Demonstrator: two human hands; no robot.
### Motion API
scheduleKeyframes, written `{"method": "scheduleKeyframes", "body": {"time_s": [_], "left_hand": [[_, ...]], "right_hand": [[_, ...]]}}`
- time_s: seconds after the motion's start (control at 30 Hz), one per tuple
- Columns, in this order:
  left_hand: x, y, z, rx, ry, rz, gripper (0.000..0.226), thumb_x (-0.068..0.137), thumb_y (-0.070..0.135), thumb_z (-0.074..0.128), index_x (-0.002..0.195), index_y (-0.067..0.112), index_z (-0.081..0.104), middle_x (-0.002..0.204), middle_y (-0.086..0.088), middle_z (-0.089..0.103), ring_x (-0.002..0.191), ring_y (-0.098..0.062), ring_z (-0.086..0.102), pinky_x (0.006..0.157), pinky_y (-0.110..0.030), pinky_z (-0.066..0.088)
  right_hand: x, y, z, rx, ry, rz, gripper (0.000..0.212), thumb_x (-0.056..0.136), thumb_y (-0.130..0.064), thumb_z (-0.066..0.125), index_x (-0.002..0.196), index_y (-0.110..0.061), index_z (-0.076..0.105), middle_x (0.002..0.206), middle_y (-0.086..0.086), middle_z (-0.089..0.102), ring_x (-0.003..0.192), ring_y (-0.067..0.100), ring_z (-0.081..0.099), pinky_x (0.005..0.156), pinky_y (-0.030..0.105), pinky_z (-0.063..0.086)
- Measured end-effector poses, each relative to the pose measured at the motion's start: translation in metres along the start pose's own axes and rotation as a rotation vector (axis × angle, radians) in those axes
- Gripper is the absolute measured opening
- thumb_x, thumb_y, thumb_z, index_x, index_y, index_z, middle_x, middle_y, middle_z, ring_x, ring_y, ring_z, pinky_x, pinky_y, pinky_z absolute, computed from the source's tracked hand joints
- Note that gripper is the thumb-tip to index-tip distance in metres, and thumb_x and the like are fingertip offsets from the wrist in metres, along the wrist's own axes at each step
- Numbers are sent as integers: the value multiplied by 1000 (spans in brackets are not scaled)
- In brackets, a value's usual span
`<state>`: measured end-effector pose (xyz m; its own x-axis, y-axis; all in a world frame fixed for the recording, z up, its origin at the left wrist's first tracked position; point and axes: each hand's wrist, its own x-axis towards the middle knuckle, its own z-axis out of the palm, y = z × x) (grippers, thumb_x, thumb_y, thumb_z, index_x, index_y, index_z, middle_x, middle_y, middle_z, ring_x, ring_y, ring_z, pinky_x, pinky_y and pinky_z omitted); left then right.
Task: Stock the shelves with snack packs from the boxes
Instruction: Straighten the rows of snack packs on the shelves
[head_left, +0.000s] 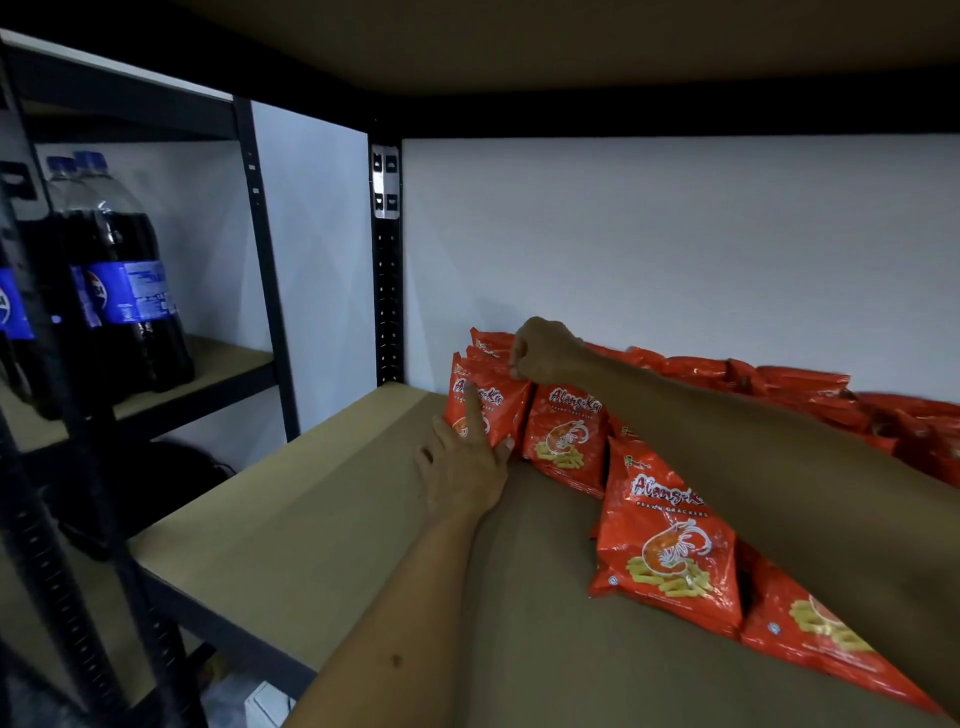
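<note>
Snack pack (485, 405) stands under left hand (467, 467), seemingly pinched by right hand (545, 353)

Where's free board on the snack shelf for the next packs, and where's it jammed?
Free: the bare shelf board left of the left hand, out to the black upright, and the strip in front of the packs. Crowded: prawn cracker packs fill the right side back to the wall, where the right hand pinches one.

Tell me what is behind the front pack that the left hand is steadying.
Behind the front pack, at least two more red packs stand against the white wall. The right hand hides anything further right.
</note>
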<state>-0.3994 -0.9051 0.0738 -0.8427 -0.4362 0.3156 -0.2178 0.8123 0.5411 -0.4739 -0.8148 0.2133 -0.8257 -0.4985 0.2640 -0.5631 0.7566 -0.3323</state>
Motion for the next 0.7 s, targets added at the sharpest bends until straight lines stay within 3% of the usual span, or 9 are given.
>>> {"method": "scheduleKeyframes", "body": {"time_s": [0.13, 0.23, 0.3, 0.4, 0.47, 0.5, 0.57, 0.63, 0.7], "left_hand": [[10, -7, 0, -23, 11, 1, 85, 92, 63, 40, 148, 39, -20, 152, -22, 21, 137, -40, 29, 112, -56, 21], [13, -6, -4, -144, 28, 5, 95, 86, 67, 49, 148, 40, -19, 156, -24, 9, 143, -40, 17, 113, -62, 15], [12, -8, -8, -114, 129, 27, 97, 85, 66, 52, 150, 36, -13, 155, -24, 12, 144, -40, 12, 111, -64, 15], [2, 2, -8, 20, 358, 164, 70, 91, 49, 52, 148, 16, 28, 141, -24, 40, 130, -40, 38, 102, -54, 35], [-12, 19, -6, -117, 388, 296, 41, 95, 38, 52, 125, 10, 56, 117, -16, 61, 106, -32, 57, 85, -40, 45], [-21, 27, -5, -257, 338, 347, 30, 97, 33, 52, 110, 9, 63, 102, -12, 66, 92, -27, 62, 75, -33, 45], [-41, 43, -3, -512, 162, 328, 29, 99, 32, 51, 86, 11, 66, 80, -5, 69, 70, -17, 62, 63, -28, 41], [-58, 57, -4, -690, -82, 205, 36, 98, 40, 51, 75, 16, 66, 72, 4, 69, 66, -8, 62, 63, -26, 44], [-74, 69, -2, -854, -324, 118, 31, 95, 44, 55, 81, 21, 70, 78, 9, 72, 74, -2, 68, 71, -19, 51]], "right_hand": [[-4, 12, -14, -4, 110, -68, 6, 86, -11, 67, 88, -16, 70, 95, -4, 67, 101, 19, 61, 102, 45, 38], [-22, 30, -35, -106, 123, -125, 9, 89, -13, 60, 90, -18, 67, 97, -5, 66, 100, 20, 60, 100, 46, 37], [-37, 49, -48, -150, 77, -144, 10, 89, -14, 59, 86, -19, 67, 94, -4, 68, 98, 21, 61, 98, 47, 41], [-63, 75, -67, -137, -16, -115, 10, 89, -20, 64, 79, -22, 67, 82, -13, 63, 94, 16, 62, 93, 45, 49], [-82, 87, -85, -164, -70, -60, 13, 88, -27, 67, 75, -24, 66, 82, -11, 64, 92, 17, 62, 88, 41, 51], [-92, 93, -92, -185, -106, -34, 16, 87, -33, 69, 73, -26, 65, 83, -10, 65, 90, 17, 62, 85, 39, 52], [-112, 107, -99, -211, -172, 13, 21, 83, -42, 73, 71, -27, 65, 80, -9, 67, 84, 16, 63, 80, 36, 52], [-131, 117, -95, -202, -212, 33, 22, 81, -40, 76, 68, -24, 69, 75, -10, 69, 79, 13, 65, 77, 33, 52], [-145, 120, -88, -164, -221, 23, 17, 81, -36, 77, 72, -22, 73, 79, -9, 71, 80, 10, 66, 77, 31, 51]]}}
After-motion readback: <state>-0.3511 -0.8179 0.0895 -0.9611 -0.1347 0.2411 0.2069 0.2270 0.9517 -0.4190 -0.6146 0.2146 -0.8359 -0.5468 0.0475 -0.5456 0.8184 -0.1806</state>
